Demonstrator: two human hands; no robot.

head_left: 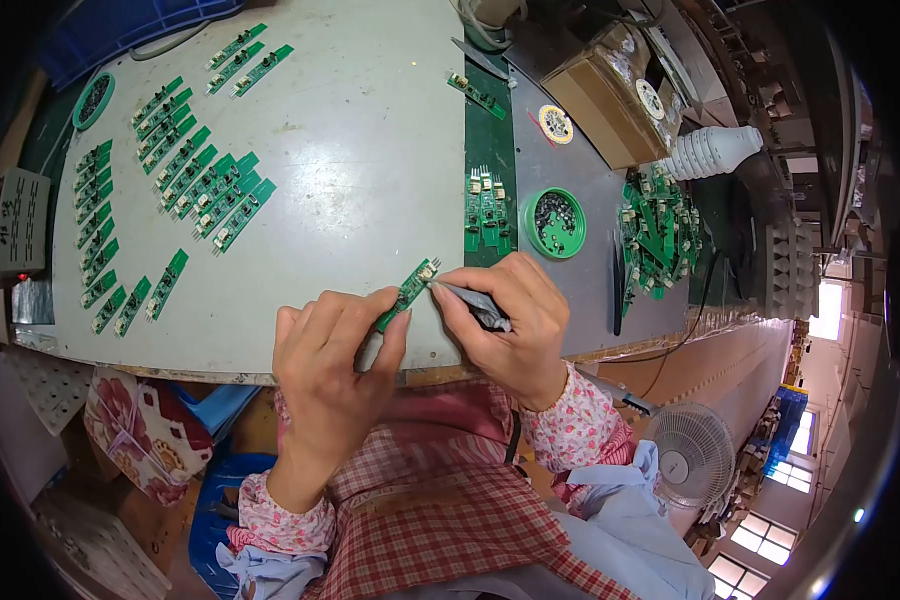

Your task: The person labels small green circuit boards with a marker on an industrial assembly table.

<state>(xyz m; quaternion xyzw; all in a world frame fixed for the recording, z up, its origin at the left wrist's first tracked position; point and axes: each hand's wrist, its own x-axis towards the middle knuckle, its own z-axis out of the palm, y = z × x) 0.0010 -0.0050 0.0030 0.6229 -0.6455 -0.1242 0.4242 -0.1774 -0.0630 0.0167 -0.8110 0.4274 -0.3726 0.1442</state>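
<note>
Between the thumb and fingers of my left hand [332,345] is a small green circuit board [407,294], tilted, with a white connector and metal pins at its upper end. My right hand [518,318] is closed around grey tweezers [482,304]. Their tip is at the board's edge near the connector; whether it grips a small part, I cannot make out. Just beyond my right hand are a green dish [557,224] of small dark parts and several upright boards [487,210] on a green strip.
Rows of finished-looking boards [200,185] lie on the pale worktop [340,150]. At the right are a heap of boards [660,235], a dark slim tool [618,285], a cardboard box [610,95] and stacked white cups [712,152]. A fan [688,455] stands below.
</note>
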